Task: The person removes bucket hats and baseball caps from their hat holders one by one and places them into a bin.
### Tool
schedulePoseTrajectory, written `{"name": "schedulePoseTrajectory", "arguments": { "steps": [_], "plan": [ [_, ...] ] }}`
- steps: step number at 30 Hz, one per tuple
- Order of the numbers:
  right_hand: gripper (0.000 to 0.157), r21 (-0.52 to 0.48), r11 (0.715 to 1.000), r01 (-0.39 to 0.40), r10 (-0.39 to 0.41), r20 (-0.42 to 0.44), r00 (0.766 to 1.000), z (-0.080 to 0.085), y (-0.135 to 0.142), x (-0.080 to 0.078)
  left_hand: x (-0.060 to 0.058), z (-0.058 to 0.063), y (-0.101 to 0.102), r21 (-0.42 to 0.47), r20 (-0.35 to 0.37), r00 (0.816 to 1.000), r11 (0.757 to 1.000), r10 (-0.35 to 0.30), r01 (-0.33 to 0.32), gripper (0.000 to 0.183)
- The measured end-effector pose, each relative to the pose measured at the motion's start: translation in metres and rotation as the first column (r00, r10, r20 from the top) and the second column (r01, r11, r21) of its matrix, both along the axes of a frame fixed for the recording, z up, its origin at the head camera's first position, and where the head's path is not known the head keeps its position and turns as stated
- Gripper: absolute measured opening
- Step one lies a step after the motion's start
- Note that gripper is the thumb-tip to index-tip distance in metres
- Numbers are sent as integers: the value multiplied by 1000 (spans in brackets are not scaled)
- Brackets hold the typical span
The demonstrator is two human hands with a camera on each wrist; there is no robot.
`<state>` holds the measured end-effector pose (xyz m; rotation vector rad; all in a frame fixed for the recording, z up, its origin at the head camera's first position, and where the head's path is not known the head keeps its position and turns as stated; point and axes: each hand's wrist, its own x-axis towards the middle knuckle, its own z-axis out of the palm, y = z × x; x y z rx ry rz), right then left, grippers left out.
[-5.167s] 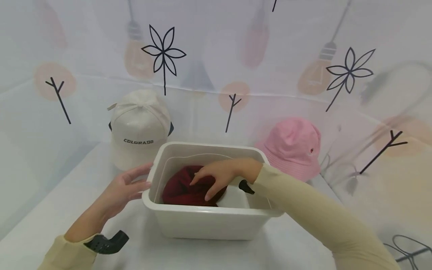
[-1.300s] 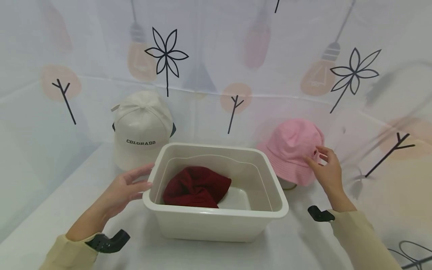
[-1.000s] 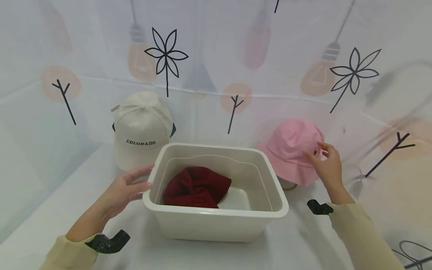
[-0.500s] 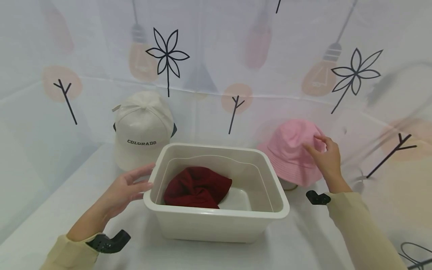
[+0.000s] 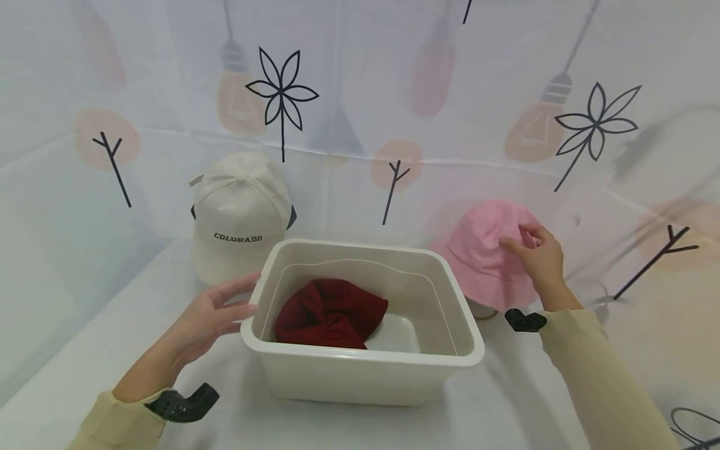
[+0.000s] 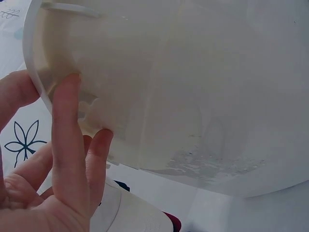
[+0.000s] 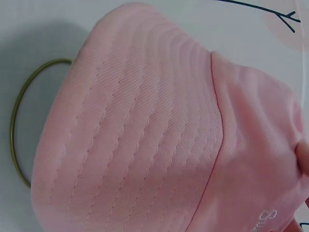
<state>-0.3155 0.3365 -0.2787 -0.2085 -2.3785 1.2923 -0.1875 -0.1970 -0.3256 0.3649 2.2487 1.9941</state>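
A pink bucket hat (image 5: 486,250) sits over a pale support at the back right. My right hand (image 5: 542,259) grips its crown, thumb and fingers apart with creased fabric between them; the stitched brim (image 7: 130,125) fills much of the right wrist view. My left hand (image 5: 205,319) rests at the left rim of a white plastic bin (image 5: 360,375). In the left wrist view its extended fingers (image 6: 66,130) lie against the bin's outer wall. Inside the bin, toward the left, lies a crumpled dark red hat (image 5: 332,312).
Behind the bin at left stands a cream cap (image 5: 239,212) lettered COLORADO, turned over a rounded form. A brass-coloured ring (image 7: 17,116) shows beside the pink brim. Printed fabric (image 5: 349,94) hangs behind the white table (image 5: 236,419).
My right hand has left the dark red hat in the bin, gone right to the pink hat, and crept up its crown. My left hand has stayed at the rim.
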Motion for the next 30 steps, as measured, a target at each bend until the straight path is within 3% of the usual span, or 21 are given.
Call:
{"name": "schedulePoseTrajectory", "arguments": {
  "steps": [6, 12, 16, 23, 30],
  "plan": [
    [54, 38, 999, 37, -37, -4, 999, 1, -3, 1, 1, 1, 0, -2, 9, 1000, 1000, -7, 7, 66],
    [49, -72, 994, 85, -84, 14, 996, 5, -7, 1, 1, 2, 0, -11, 10, 1000, 1000, -5, 5, 67],
    [39, -89, 989, 116, -119, -37, 992, 8, -8, 0, 1, 2, 0, -11, 8, 1000, 1000, -6, 6, 67],
    [16, -136, 985, 107, -118, -71, 990, 13, -3, -2, 1, 2, 0, -2, 10, 1000, 1000, -6, 6, 66],
    [12, -204, 975, 92, -106, -59, 993, 20, -2, -2, 1, 1, 0, -9, 8, 1000, 1000, -7, 7, 66]
  ]
}}
